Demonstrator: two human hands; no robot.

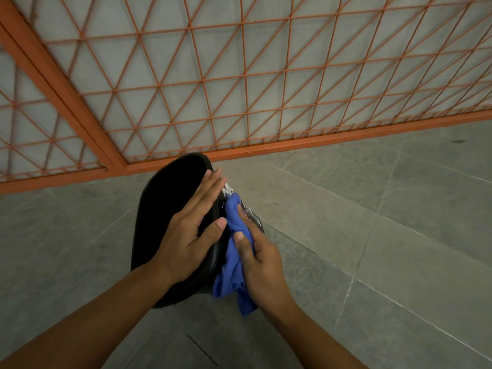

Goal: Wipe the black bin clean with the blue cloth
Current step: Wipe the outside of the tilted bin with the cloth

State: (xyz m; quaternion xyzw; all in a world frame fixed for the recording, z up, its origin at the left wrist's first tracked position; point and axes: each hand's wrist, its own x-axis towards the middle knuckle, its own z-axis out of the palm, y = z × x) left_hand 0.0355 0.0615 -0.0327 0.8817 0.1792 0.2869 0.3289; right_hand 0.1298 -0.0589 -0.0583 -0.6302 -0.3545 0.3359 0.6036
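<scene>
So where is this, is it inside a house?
Probably not a living room. It looks more like a utility or storage area, maybe semi-outdoor: a plain grey tiled floor, an orange metal mesh fence with a grey wall behind it, and no furniture in view around the black bin.

Orange mesh fence (pixel 239 75), grey tiled floor (pixel 372 222)

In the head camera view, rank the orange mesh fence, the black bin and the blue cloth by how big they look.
1. Orange mesh fence, fills the upper frame.
2. Black bin, partly hidden by the hands.
3. Blue cloth, bunched up in the right hand.
</scene>
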